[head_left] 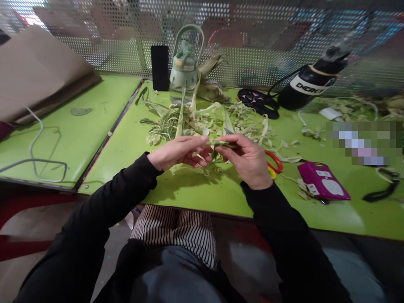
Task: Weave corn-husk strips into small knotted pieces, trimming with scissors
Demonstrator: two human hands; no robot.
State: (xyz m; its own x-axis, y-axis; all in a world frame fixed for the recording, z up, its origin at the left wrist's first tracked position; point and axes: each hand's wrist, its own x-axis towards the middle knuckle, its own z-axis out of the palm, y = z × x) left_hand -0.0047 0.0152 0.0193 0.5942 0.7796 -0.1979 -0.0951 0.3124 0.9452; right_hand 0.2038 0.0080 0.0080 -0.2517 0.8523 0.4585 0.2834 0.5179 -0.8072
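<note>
Both my hands meet over the green table (195,193), pinching one pale green leaf strip (221,144) between them. My left hand (178,152) grips its left end with fingers closed, another thin strip trailing below the palm. My right hand (248,160) pinches the right end, fingers curled. Just beyond my hands lies a heap of cut leaf strips (195,120). Scissors with red and yellow handles (274,163) lie on the table, partly hidden behind my right hand.
A pale green water bottle (185,63) and a black phone (159,67) stand at the back against a perforated metal screen. A black bottle (311,82) lies at the back right. A magenta case (322,181) lies right. Brown paper (41,71) lies far left.
</note>
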